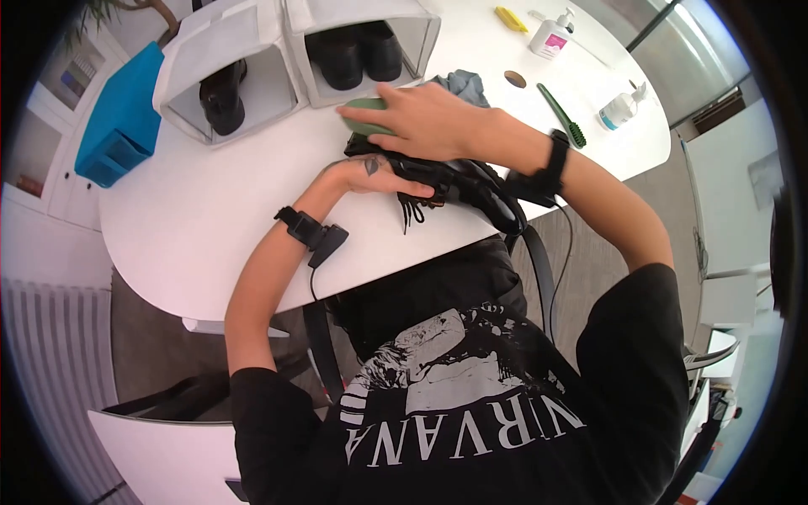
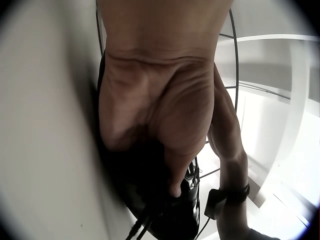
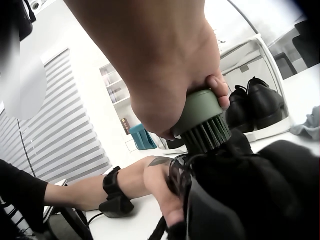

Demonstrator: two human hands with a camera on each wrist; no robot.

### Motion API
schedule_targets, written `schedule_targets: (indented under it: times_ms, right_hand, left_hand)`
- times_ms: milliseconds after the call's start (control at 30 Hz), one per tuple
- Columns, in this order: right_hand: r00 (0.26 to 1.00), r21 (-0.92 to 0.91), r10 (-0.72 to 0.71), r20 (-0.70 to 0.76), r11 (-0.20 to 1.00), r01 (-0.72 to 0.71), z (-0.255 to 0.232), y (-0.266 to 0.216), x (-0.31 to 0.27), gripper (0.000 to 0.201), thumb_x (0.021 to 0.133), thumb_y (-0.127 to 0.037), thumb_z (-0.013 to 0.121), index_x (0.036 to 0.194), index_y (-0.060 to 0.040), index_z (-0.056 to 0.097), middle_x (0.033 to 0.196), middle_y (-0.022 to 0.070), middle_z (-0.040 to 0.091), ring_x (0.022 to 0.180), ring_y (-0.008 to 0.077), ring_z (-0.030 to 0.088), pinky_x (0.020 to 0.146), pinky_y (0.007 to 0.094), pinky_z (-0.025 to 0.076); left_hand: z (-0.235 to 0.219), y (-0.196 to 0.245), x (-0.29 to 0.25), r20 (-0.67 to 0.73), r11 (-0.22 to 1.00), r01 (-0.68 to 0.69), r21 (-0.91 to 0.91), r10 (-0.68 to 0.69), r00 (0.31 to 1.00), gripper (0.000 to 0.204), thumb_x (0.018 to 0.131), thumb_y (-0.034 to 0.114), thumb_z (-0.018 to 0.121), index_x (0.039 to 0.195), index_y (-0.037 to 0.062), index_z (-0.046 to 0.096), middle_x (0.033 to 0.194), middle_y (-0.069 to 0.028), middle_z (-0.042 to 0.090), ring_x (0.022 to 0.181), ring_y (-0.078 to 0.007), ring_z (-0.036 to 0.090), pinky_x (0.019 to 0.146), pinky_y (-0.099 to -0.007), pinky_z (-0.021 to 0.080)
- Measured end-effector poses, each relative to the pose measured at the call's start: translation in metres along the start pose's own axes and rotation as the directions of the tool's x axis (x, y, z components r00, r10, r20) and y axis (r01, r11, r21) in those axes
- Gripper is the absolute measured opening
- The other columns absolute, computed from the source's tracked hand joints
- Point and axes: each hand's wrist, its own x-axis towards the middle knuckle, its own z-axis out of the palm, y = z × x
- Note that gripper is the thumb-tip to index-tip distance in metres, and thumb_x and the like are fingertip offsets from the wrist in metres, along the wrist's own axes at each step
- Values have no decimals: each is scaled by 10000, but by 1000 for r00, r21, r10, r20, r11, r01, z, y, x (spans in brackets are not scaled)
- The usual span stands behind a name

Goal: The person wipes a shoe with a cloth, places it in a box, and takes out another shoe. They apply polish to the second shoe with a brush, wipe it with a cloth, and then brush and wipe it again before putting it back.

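A glossy black lace-up shoe (image 1: pixel 498 204) lies on its side near the table's front edge, laces hanging down. My left hand (image 1: pixel 376 175) grips it at the ankle end, thumb along the upper; the other fingers are mostly hidden. From above, my right hand (image 1: pixel 442 122) holds a green scrub brush (image 3: pixel 201 109) by its rounded back. In the right wrist view, the brush's dark green bristles (image 3: pixel 207 134) point down at the shoe's opening, close beside the left hand. The left wrist view shows the left thumb (image 2: pixel 176 182) on the shoe.
Two white open-front shoe boxes (image 1: pixel 290 55) hold black shoes (image 1: pixel 357 57) at the back. A blue case (image 1: pixel 118 118) stands left. Behind the right arm are a grey cloth (image 1: pixel 465 85), green long-handled brush (image 1: pixel 559 114), pump bottle (image 1: pixel 551 38), white bottle (image 1: pixel 620 111) and yellow item (image 1: pixel 510 19).
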Motion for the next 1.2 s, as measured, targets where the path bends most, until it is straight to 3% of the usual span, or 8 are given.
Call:
schedule_targets:
  times_ms: [167,233,333,467,600,1033,1133,1200]
  right_hand:
    - [977,134,140,160,978,-162,-39,-1,-72,610,1095,-425,528,1678,-312,390,1062,203,600,734,363,678,683,463,567]
    - [968,114,173,183,974,-195,-50,-6,-90,616,1095,-420,532,1684,-322,382,1034,189,587,728,356,667,689,458,564]
    - [964,73,177,199,978,-195,-54,-19,-87,604,1097,-408,531,1679,-320,395,1012,174,576,735,342,667,682,448,559]
    - [992,95,121,36,988,-124,-16,-11,-39,631,1097,-361,541,1698,-327,351,1028,163,562,664,329,601,665,445,514]
    - [992,109,118,36,987,-121,-7,-5,-13,603,1101,-364,537,1681,-312,383,1049,182,585,686,341,627,665,433,530]
    - [913,-27,399,89,917,-398,-43,-89,-209,804,926,-271,740,1664,-329,426,1011,140,525,785,281,637,655,400,557]
    - [919,-48,373,-131,923,-382,-30,-81,-204,796,932,-273,732,1664,-320,424,1020,143,533,742,278,633,662,419,561]
    - [869,-11,474,-143,877,-480,-26,-59,-189,736,991,-294,682,1671,-299,400,1057,177,560,776,311,665,680,446,568]
  left_hand:
    - [1,1,-5,38,985,-82,-154,89,995,488,943,456,843,1253,85,773,1183,-35,783,1103,-163,692,988,-323,537]
    - [2,-1,-3,20,999,8,-53,-7,1000,575,904,522,855,1255,72,775,1200,-63,780,1113,-175,690,986,-329,537]
    - [0,6,-7,31,997,20,-75,-18,999,643,875,575,857,1256,64,778,1219,-89,776,1142,-197,684,1012,-335,522]
    - [2,-3,-2,36,995,83,-48,-81,996,649,853,592,870,1238,77,785,1187,-79,779,1133,-212,684,1012,-341,517]
    - [2,-5,-1,2,1000,9,-29,-9,1000,547,919,513,847,1261,94,770,1230,-62,770,1156,-186,673,1015,-348,525]
    - [1,4,-5,68,1000,-17,-23,18,997,626,915,491,841,1335,38,743,1314,-101,761,1192,-215,683,1053,-325,516]
    - [1,8,5,-4,995,60,78,-60,998,681,906,469,860,1360,-14,706,1321,-127,746,1196,-195,672,1055,-340,517]
    - [9,37,6,-69,885,-73,-460,46,997,500,1000,274,793,1394,-5,661,1284,-45,733,1165,-146,649,1017,-323,522]
